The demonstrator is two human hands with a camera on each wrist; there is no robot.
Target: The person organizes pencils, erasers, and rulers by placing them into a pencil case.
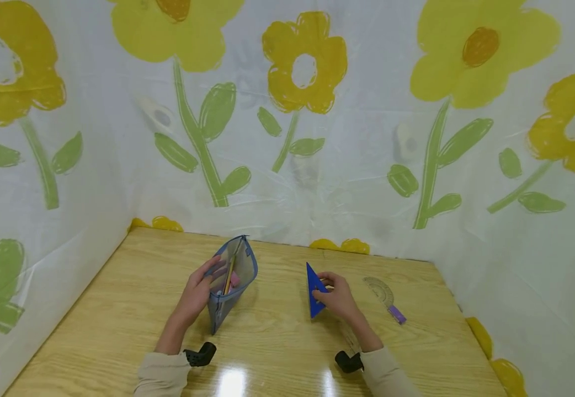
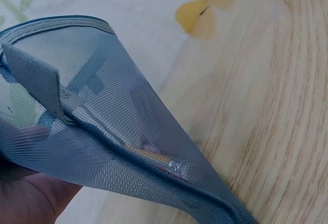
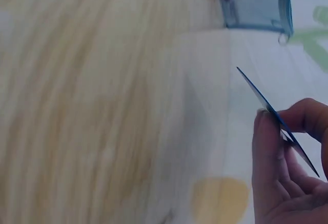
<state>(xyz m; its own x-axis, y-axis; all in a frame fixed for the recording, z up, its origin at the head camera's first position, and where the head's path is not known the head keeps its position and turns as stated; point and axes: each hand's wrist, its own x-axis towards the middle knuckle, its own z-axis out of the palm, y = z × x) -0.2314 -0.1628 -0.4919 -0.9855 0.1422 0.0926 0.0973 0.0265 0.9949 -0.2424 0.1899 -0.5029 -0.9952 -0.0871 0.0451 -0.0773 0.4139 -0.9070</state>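
Observation:
My left hand (image 1: 196, 298) holds a blue-grey mesh pencil case (image 1: 224, 313) by its left side. The case's mouth gapes upward, and through it show a pencil (image 1: 229, 277) and a pink block (image 1: 235, 279) like an eraser. In the left wrist view, the zipper edge and a pencil end appear through the mesh (image 2: 138, 116). To the right, above the table, my right hand (image 1: 338, 298) pinches a blue set square (image 1: 313, 291) between thumb and fingers. Seen nearly edge-on in the right wrist view, the set square (image 3: 271, 112) points toward the case.
A clear protractor (image 1: 379, 290) lies on the wooden table (image 1: 277, 353) right of my right hand, beside a small purple block (image 1: 397, 314). Part of a clear ruler (image 1: 349, 337) shows near my right wrist. Flower-printed white sheets (image 1: 287, 204) stand around the table's back and sides.

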